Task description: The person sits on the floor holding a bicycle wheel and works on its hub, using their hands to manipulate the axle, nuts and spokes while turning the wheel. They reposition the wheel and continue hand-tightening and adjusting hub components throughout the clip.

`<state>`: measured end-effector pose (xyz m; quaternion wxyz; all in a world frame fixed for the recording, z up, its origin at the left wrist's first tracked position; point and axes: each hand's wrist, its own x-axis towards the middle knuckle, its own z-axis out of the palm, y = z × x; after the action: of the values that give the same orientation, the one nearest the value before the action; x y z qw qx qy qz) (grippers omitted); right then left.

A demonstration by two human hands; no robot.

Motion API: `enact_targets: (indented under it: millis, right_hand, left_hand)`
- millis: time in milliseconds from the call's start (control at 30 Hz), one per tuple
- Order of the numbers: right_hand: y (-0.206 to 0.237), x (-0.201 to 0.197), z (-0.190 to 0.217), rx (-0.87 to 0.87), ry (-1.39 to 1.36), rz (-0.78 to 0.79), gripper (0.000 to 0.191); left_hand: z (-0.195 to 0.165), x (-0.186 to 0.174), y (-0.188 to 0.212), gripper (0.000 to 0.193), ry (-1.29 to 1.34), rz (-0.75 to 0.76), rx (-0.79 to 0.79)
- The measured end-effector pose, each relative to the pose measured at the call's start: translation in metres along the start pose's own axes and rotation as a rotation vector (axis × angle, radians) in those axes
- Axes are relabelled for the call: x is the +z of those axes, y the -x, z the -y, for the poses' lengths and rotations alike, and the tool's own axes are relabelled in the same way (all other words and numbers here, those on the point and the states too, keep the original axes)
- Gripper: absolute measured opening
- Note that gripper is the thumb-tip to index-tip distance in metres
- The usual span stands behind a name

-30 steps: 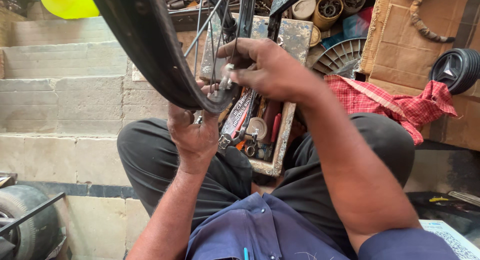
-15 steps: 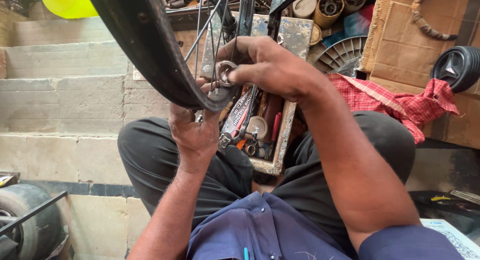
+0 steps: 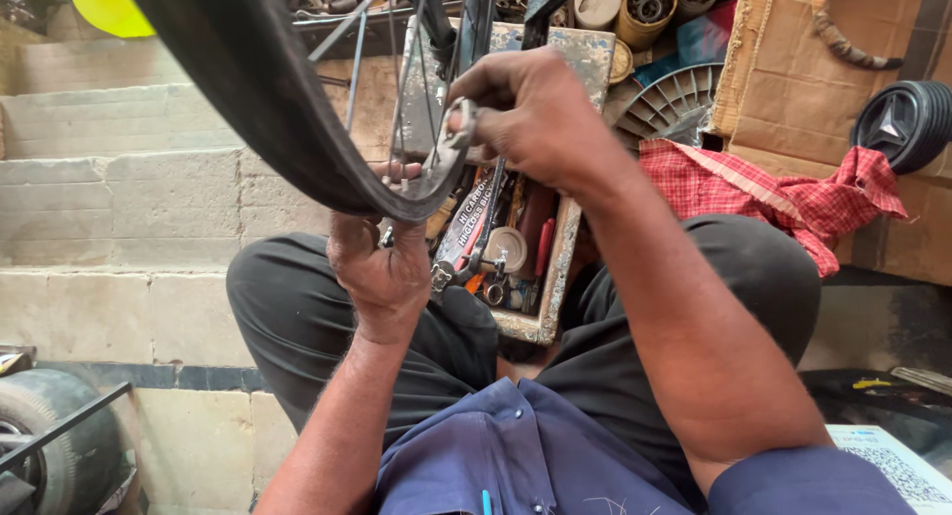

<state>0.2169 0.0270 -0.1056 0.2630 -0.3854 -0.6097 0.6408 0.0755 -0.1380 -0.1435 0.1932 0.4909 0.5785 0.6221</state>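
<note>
bike wheel (image 3: 248, 89) upper left, rim dipping to centre | left hand (image 3: 382, 267) closed under the rim (image 3: 421, 183) | right hand (image 3: 540, 114) pinching a small spoke wrench (image 3: 460, 123) on a spoke (image 3: 402, 99) | risk: wrench could slip and round the nipple, tbh

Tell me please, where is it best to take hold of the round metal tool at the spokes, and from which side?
Probably by the outer edge of the round metal tool, coming from the right, as the right hand does now. The black tyre and the left hand close off the left and lower sides, and spokes cross behind it.
</note>
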Motion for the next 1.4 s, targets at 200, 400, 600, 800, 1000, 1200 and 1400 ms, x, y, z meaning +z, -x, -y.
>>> enact_targets:
  millis: [200,400,600,800,1000,1200,1400]
  right_hand:
    - [0.002,0.019,-0.011,-0.132,0.205,-0.068,0.023]
    - [0.003,0.011,0.002,-0.054,0.246,0.095,0.039]
    - [0.0,-0.004,-0.002,0.001,0.131,0.24,0.026]
    - [0.001,0.002,0.005,0.119,0.156,0.027,0.036]
    - [0.003,0.001,0.014,0.151,-0.108,0.259,0.028]
    - [-0.002,0.018,0.0,0.225,-0.003,0.007,0.019]
    - [0.005,-0.015,-0.013,0.0,-0.155,0.369,0.033]
  left_hand:
    - [-0.003,-0.003,-0.003,0.04,0.351,-0.039,-0.074]
    - [-0.007,-0.008,-0.033,0.034,0.039,0.08,-0.043]
    - [0.001,0.002,-0.068,0.033,0.064,0.23,-0.315]
    - [-0.006,-0.001,-0.07,0.035,0.15,0.267,-0.335]
    - [0.004,0.008,-0.1,0.027,0.433,0.486,-0.577]
    - [0.015,-0.012,-0.098,0.032,0.126,0.414,-0.407]
    - [0.01,-0.006,-0.101,0.031,0.301,0.482,-0.471]
